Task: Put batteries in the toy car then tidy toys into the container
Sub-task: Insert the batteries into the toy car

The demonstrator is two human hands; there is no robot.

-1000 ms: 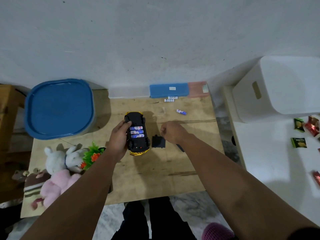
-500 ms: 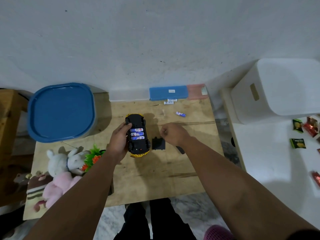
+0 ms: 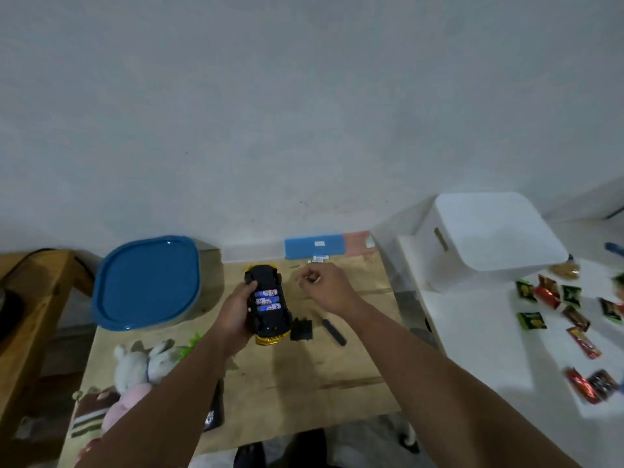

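left hand (image 3: 234, 314): grips the upturned toy car (image 3: 268, 304), three batteries (image 3: 266, 300) showing in its bay
right hand (image 3: 326, 288): fingers curled, maybe pinching something small, too blurry
table (image 3: 304, 376): black cover (image 3: 301, 330) just beside the car
container (image 3: 147, 283): blue lid on, far left

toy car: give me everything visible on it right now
The toy car lies upside down on the wooden table, black underside up, with yellow body showing at both ends. Its battery bay is open and holds three blue-and-white batteries side by side. The left hand grips its left side. The black cover lies beside it, apart.
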